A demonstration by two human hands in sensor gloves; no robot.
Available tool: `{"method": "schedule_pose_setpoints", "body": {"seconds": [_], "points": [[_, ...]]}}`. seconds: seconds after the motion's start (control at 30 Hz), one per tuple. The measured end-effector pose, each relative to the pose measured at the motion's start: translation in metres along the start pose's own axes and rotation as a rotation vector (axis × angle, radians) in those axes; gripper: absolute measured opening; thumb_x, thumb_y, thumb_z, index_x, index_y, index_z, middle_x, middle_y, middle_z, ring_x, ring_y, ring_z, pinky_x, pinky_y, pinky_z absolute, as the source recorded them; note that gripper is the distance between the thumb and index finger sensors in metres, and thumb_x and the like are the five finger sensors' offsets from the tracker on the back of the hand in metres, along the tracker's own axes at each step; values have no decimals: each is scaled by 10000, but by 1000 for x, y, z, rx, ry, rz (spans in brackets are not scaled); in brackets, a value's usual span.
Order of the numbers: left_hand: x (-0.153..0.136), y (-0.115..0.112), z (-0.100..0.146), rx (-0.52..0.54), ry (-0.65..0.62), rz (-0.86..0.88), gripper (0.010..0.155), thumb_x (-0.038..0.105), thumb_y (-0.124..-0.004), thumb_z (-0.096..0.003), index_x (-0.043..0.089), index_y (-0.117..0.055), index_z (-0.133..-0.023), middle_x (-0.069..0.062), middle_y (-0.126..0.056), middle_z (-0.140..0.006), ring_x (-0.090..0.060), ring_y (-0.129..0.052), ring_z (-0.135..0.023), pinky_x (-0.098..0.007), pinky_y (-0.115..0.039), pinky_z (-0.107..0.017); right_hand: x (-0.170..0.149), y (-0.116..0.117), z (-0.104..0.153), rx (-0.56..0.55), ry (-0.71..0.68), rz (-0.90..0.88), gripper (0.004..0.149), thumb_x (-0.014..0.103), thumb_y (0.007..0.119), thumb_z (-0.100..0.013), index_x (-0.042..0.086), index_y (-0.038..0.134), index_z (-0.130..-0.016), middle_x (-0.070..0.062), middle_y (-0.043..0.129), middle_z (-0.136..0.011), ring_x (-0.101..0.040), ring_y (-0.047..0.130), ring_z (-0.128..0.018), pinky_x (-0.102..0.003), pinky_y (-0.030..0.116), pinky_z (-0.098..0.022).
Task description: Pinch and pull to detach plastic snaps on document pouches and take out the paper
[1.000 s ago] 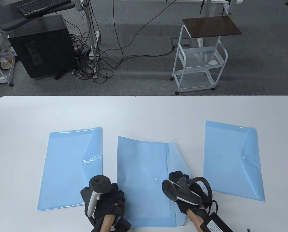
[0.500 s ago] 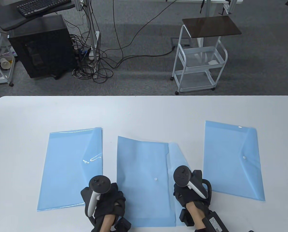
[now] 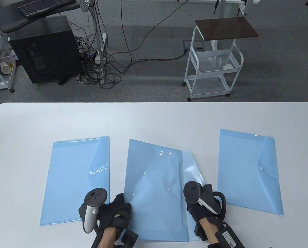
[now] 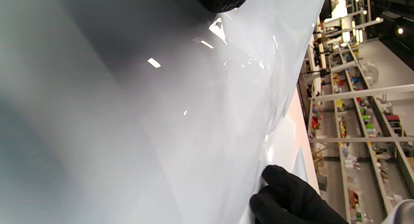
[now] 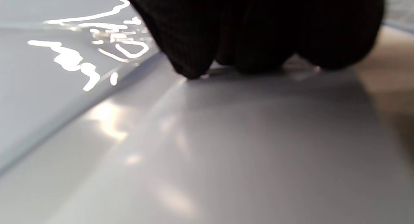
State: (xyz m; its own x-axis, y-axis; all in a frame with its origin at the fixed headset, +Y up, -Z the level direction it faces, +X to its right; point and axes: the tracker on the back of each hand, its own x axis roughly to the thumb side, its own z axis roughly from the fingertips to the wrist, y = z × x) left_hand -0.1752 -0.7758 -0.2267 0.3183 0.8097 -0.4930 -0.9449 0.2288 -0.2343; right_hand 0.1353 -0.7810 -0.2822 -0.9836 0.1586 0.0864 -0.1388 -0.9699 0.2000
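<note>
Left grip [image 3: 117, 210] pinches the near left corner of the middle pouch [image 3: 154, 186] and tilts that side off the tabletop [image 3: 154, 118]; I see my right grip [image 3: 203, 204] pressing fingertips [image 5: 190, 67] flat on the opened flap [image 3: 192, 168], just right of the pouch's mouth. Its long axis runs away from me, snap stud [image 3: 168, 189] between both hands. I judge the right hand nearer the opening for reaching the paper, which I cannot make out.
</note>
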Motion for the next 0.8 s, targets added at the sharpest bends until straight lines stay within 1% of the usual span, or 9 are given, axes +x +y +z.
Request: {"method": "schedule_pose_setpoints", "body": {"seconds": [0.13, 0.27, 0.47, 0.5, 0.57, 0.6, 0.63, 0.7, 0.8], "points": [[0, -1, 0, -8, -1, 0, 527, 177, -635, -555, 95, -485, -1054, -27, -842, -914, -229, -1024, -601, -400, -893, -457, 0, 1, -1, 4, -8, -35, 595, 349, 868, -451, 163, 720, -996, -101, 875, -833, -289, 928, -497, -483, 881, -329], [-1, 0, 0, 0, 2, -13, 527, 179, -633, -558, 94, -481, -1055, -25, -839, -917, -233, -1020, -607, -405, -889, -462, -5, -1, 0, 42, -33, -157, 579, 331, 832, -469, 177, 696, -1010, -109, 864, -856, -293, 918, -513, -487, 873, -343], [-2, 2, 0, 13, 9, -30, 526, 180, -634, -563, 93, -477, -1058, -31, -831, -927, -249, -1013, -627, -414, -883, -473, -25, -4, 2, 121, -68, -536, 563, 275, 777, -505, 173, 644, -1041, -181, 814, -975, -357, 917, -604, -529, 845, -395], [-2, 2, 0, 16, 12, -33, 526, 180, -634, -563, 94, -477, -1058, -32, -830, -929, -254, -1011, -633, -418, -881, -476, -30, -4, 2, 152, -87, -660, 560, 270, 761, -514, 164, 630, -1048, -203, 806, -994, -374, 925, -632, -536, 845, -408], [-2, 3, 0, 18, 13, -37, 527, 181, -633, -564, 94, -475, -1059, -30, -828, -931, -253, -1011, -635, -417, -881, -478, -35, -1, 3, 204, -104, -833, 580, 258, 748, -525, 123, 586, -1066, -243, 790, -1012, -418, 924, -680, -563, 838, -429], [-3, 3, 0, 16, 15, -34, 527, 181, -633, -565, 92, -474, -1060, -32, -827, -932, -254, -1010, -637, -417, -881, -478, -37, 1, 3, 224, -113, -913, 591, 260, 747, -528, 111, 569, -1071, -257, 788, -1015, -439, 924, -695, -575, 836, -437], [-3, 3, 0, 15, 16, -31, 528, 181, -632, -567, 92, -471, -1061, -34, -825, -934, -255, -1009, -641, -419, -880, -480, -38, 1, 3, 231, -116, -938, 603, 266, 747, -529, 101, 554, -1077, -267, 785, -1016, -448, 924, -705, -579, 837, -442], [-3, 2, 0, 6, 15, -21, 528, 183, -631, -569, 94, -466, -1063, -33, -821, -938, -256, -1006, -648, -420, -878, -485, -40, 3, 3, 256, -130, -1039, 686, 286, 744, -536, 24, 443, -1093, -276, 782, -1012, -459, 936, -699, -576, 850, -444], [-3, 2, 0, 15, 11, -31, 527, 185, -630, -570, 97, -465, -1063, -29, -819, -941, -259, -1004, -655, -422, -876, -489, -41, 3, 4, 271, -141, -1120, 826, 368, 778, -529, -74, 352, -1081, -267, 812, -978, -407, 990, -643, -523, 893, -414]]}}
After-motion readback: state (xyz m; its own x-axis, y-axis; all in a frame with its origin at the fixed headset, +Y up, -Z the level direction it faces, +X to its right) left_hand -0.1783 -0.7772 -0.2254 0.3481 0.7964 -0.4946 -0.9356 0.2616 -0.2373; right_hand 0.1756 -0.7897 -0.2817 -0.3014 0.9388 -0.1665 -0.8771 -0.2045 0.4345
